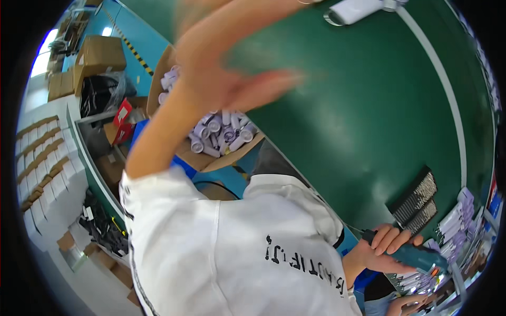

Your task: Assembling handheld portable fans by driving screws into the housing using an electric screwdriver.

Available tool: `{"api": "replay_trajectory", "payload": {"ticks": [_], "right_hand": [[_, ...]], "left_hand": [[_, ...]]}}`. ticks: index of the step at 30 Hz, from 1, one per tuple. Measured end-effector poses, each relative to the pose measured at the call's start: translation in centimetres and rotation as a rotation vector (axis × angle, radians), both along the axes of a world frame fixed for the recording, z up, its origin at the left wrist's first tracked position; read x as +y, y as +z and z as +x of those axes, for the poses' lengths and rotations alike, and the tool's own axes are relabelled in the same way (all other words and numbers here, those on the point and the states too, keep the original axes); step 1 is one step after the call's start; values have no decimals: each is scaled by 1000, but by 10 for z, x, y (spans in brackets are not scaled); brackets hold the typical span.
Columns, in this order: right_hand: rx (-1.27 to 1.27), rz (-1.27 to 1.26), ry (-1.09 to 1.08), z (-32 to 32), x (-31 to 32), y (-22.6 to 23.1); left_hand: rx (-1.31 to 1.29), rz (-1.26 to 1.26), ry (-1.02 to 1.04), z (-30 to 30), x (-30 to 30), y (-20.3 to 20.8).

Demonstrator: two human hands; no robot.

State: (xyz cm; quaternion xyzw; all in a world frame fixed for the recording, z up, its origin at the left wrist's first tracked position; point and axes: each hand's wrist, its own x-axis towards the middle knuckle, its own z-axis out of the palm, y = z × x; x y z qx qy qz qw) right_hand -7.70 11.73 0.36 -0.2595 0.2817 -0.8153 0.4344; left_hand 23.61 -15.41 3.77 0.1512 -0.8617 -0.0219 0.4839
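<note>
One teal driver (419, 256) sat near right, clamped by the fingers of the right hand (381, 252) beside the green table (342, 121). Left hand (226, 88) blurred over edge and carton (221, 162), finger state unreadable. Broad tabletop stretched between.

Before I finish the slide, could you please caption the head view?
At a green workbench, the right hand grips a teal electric screwdriver.

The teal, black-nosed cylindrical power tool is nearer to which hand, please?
Right: the right hand is wrapped around the tool, while the blurred left hand is well apart, toward the picture's upper left.
</note>
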Motion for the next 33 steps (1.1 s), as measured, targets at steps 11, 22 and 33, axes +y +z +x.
{"api": "replay_trajectory", "payload": {"ticks": [11, 22, 33], "right_hand": [[51, 223, 62, 42, -25, 7], [169, 200, -55, 59, -8, 22], [175, 155, 16, 77, -9, 29]], "left_hand": [[-366, 1664, 856, 139, 306, -437], [-261, 1595, 794, 141, 258, -412], [603, 1384, 694, 102, 111, -520]]}}
